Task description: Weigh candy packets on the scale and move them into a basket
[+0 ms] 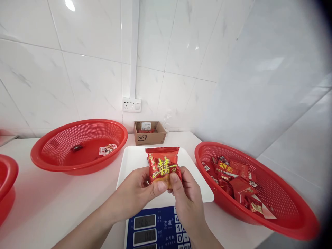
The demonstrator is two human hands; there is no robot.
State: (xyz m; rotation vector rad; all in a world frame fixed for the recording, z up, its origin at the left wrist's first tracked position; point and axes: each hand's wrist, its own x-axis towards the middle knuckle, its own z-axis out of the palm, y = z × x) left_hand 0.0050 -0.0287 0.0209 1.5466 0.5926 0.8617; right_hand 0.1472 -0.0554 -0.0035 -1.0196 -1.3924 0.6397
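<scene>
Between my two hands I hold a red snack packet (164,162) with yellow characters, upright and facing me. My left hand (141,188) grips its lower left side, thumb across the front. At the lower right, my right hand (185,190) pinches it with the thumb on the front; the fingers behind are mostly hidden. Beneath the hands is the white pan (128,166) of a digital scale. Its blue control panel (167,235), with displays and number keys, sits nearest me, partly covered by my right forearm.
To the right, a red plastic basket (282,204) holds several red packets and cards. Another red basket (77,166) at the left contains a dark wrapped piece and a printed card. A third basket (7,180) is cut off at the left edge. An open cardboard box (153,139) stands by the wall.
</scene>
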